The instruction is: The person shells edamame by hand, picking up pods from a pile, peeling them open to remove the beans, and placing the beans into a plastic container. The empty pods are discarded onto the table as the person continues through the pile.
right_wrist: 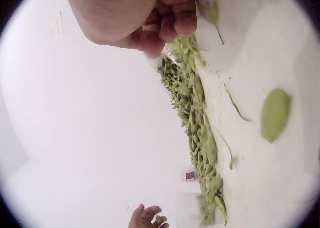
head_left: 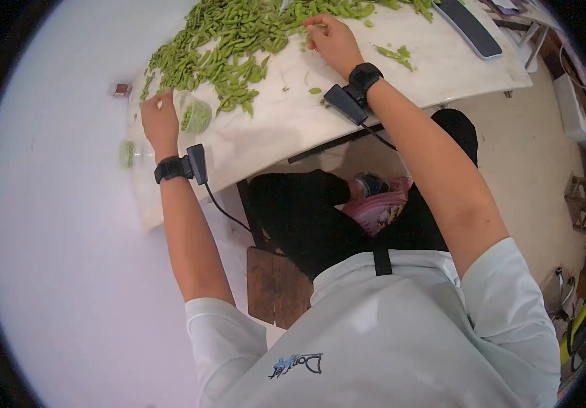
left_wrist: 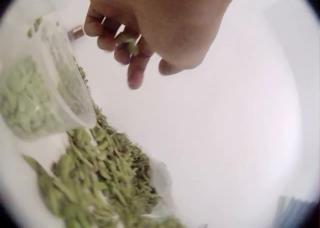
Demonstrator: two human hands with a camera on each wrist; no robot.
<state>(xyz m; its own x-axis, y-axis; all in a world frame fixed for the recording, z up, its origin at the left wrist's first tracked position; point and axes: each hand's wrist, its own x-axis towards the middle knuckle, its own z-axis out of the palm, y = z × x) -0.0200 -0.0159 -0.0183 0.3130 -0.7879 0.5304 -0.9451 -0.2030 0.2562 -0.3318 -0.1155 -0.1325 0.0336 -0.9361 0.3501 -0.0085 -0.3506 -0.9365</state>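
My left hand (head_left: 160,122) hovers beside a clear plastic tub (head_left: 197,115) of shelled green beans at the table's left side. Its fingers curl loosely around a small green pod piece (left_wrist: 129,41), partly hidden by them. In the left wrist view the tub (left_wrist: 42,95) stands just beyond the fingertips, along the heap of green soybean pods (left_wrist: 107,173). My right hand (head_left: 337,46) is over the right part of the pod heap (head_left: 225,54), thumb and fingers apart and loosely bent. In the right wrist view nothing shows in its fingers (right_wrist: 184,25).
A dark-screened phone (head_left: 470,28) lies at the table's far right. Several loose pods (head_left: 396,54) lie right of my right hand, and a single green pod (right_wrist: 276,115) sits near bits of stem. Another clear container (head_left: 127,154) and a small brown box (head_left: 122,90) are at the left.
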